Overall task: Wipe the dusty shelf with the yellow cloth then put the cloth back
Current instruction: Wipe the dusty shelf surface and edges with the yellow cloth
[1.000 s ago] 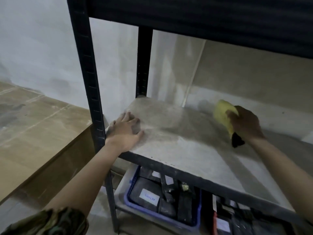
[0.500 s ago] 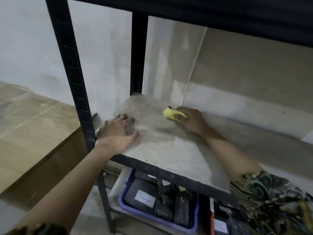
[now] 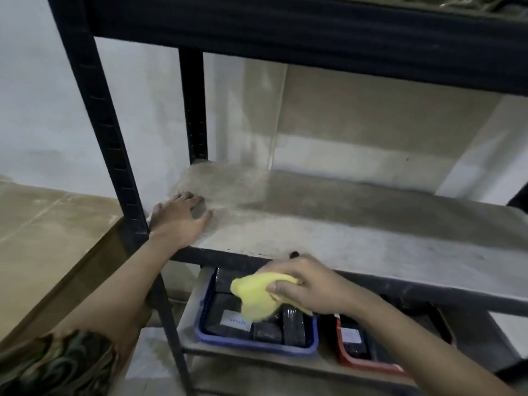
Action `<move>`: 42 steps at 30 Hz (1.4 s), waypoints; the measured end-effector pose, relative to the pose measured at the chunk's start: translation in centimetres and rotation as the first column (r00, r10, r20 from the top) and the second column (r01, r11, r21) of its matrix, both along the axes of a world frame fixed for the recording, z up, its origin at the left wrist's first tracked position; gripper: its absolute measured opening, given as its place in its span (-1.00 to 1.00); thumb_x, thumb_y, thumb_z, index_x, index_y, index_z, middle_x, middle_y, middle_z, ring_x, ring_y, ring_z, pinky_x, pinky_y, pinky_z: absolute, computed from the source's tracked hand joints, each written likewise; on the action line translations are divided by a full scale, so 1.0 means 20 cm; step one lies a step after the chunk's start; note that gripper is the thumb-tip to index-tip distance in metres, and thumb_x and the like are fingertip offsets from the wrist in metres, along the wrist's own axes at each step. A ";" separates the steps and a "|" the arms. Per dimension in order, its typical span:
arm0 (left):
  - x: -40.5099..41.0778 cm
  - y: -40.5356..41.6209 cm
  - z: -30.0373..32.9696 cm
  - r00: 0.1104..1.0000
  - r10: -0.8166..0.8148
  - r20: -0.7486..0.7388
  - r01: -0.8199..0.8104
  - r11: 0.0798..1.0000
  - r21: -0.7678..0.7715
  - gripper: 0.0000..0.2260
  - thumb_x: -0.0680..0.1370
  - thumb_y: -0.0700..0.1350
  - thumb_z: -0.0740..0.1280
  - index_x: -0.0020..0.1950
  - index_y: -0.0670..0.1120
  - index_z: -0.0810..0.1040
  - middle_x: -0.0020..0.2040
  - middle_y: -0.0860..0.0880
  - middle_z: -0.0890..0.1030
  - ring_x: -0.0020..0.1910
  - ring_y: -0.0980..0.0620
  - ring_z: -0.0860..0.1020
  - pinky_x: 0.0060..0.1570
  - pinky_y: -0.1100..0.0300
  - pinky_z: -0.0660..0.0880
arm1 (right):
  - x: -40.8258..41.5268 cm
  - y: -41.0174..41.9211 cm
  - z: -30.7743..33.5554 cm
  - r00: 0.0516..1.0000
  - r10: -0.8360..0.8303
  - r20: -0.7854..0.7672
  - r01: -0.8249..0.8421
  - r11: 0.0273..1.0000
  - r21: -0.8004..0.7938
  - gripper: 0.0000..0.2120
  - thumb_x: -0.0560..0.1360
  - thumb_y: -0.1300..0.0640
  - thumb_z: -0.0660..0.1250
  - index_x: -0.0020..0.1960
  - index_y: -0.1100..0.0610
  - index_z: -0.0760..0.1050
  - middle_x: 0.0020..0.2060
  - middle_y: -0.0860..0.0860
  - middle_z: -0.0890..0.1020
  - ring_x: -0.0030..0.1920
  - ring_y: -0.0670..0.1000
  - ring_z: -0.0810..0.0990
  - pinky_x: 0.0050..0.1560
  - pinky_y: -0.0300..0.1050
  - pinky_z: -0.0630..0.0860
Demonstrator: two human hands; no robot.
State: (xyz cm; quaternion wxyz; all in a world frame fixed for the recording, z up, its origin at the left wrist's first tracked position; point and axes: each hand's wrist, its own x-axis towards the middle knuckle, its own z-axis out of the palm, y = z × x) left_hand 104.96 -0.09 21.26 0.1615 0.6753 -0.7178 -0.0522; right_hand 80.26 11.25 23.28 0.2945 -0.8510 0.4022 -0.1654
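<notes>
Though bunched, yellow cloth [image 3: 258, 295] bright.

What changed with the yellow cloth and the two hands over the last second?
The right hand swept the yellow cloth leftward along the back of the shelf, then pulled it toward the person and off the front edge; it now holds the cloth in the air above the blue tray. The left hand stayed flat on the shelf's left front corner.

Dusty grey shelf [image 3: 357, 232] under left hand [image 3: 178, 221]
</notes>
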 end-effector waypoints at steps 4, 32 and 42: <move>-0.08 0.02 0.05 0.994 -0.044 -0.100 0.040 0.999 -0.035 -0.55 0.55 0.19 0.03 0.35 0.07 0.42 0.49 0.00 0.28 0.46 -0.03 0.24 0.41 -0.07 0.12 | -0.18 0.08 0.07 0.861 -0.374 0.344 0.357 0.927 0.115 -0.86 0.50 -0.01 0.23 -0.03 -0.04 0.56 -0.16 -0.16 0.62 -0.13 -0.16 0.57 -0.15 -0.29 0.45; -0.31 0.01 -0.08 0.988 -0.082 -0.129 0.076 0.996 -0.054 -0.29 0.34 0.32 -0.17 0.41 0.16 0.33 0.48 0.19 0.23 0.49 0.23 0.09 0.45 0.07 0.06 | -0.05 -1.33 -0.11 0.698 -0.716 -0.004 0.651 0.636 -0.414 -0.73 0.56 0.04 0.14 0.16 0.12 0.48 0.09 0.15 0.61 0.12 0.17 0.55 0.01 -0.04 0.42; -0.30 0.03 -0.07 0.981 -0.029 -0.191 0.017 0.998 -0.061 -0.49 0.58 0.10 -0.17 0.45 0.03 0.29 0.49 0.06 0.27 0.50 0.12 0.15 0.47 0.05 0.05 | 0.05 -0.96 -0.05 0.981 -0.140 -0.137 0.107 0.968 -0.225 -0.64 0.54 -0.04 0.21 0.32 -0.05 0.40 0.26 -0.03 0.54 0.23 0.00 0.49 0.05 -0.24 0.31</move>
